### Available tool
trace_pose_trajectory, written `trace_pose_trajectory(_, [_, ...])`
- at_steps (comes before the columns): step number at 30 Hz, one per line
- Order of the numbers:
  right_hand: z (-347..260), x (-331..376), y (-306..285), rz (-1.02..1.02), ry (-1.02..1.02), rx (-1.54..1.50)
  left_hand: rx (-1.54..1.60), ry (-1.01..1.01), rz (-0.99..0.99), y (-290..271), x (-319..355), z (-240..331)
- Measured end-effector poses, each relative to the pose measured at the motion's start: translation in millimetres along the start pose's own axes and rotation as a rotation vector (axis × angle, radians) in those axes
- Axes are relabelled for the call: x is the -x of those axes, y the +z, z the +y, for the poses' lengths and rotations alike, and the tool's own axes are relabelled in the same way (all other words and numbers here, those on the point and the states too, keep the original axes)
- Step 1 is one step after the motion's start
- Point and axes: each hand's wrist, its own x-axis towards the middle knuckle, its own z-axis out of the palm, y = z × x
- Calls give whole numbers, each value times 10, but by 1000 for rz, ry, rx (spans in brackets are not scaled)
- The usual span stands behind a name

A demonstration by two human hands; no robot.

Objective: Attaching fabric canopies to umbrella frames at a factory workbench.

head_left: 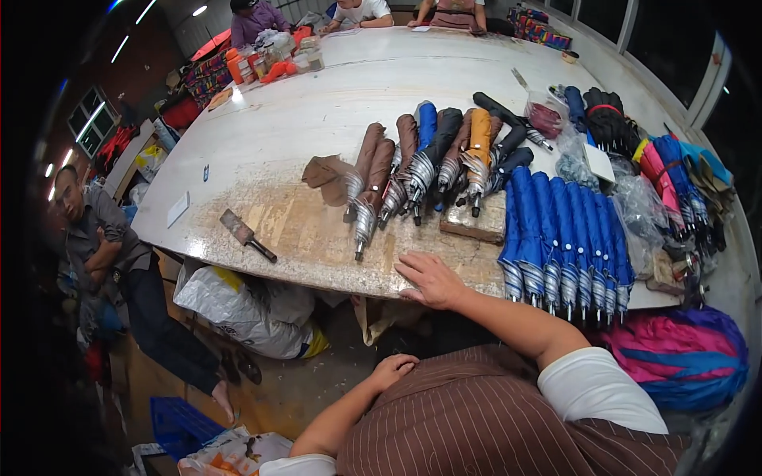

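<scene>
My right hand (431,281) lies on the table's near edge with its fingers spread, holding nothing. My left hand (393,370) rests against my brown striped apron (444,412), fingers laid out and nothing visible in them. Just beyond the right hand is a loose group of folded umbrellas: brown ones (380,170), a blue one (427,123) and an orange one (479,143), silvery at their lower ends. To its right, several blue folded umbrellas (548,218) stand side by side in a row. A brick-like block (475,220) sits between the two groups.
A broad-bladed knife (248,236) lies on the worn table (302,103) at the left. Jars (278,59) stand at the far left; plastic bags (635,206) and more umbrellas (675,174) crowd the right. A person (111,230) sits at the left; others are across the table.
</scene>
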Motion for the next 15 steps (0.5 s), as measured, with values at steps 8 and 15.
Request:
trace_pose_trajectory(8, [-46, -32, -25, 2, 18, -4, -142, -25, 98, 39, -23, 9])
trace_pose_trajectory(15, [16, -55, -20, 17, 46, -35, -208, -30, 172, 49, -56, -152])
